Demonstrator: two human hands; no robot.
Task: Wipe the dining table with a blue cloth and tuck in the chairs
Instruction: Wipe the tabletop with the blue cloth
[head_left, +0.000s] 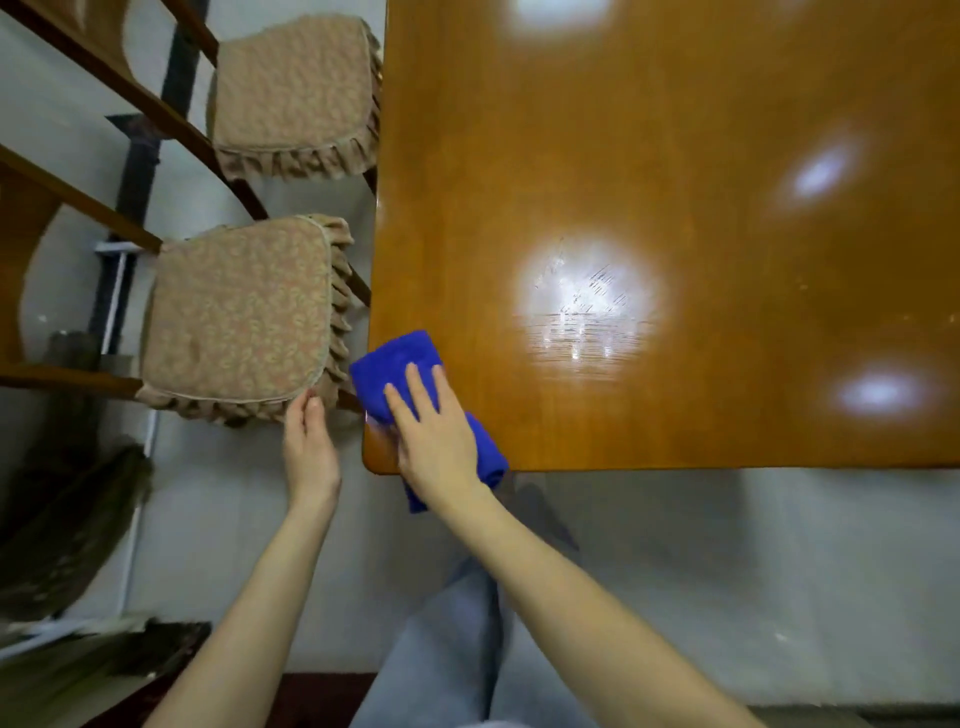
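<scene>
A folded blue cloth (395, 364) lies on the near left corner of the glossy wooden dining table (675, 182), one end hanging over the front edge. My right hand (434, 426) presses flat on the cloth with straight fingers. My left hand (310, 447) reaches to the near chair (239, 317), its fingertips touching the frilled edge of the beige seat cushion. That chair stands pulled out a little from the table's left side. A second chair (293, 93) with the same cushion stands farther back, close to the table edge.
Pale floor (727, 571) runs along the table's front edge. My leg in light jeans (441, 649) is below the corner. A dark bushy broom-like thing (67, 530) lies at the left by a white rail.
</scene>
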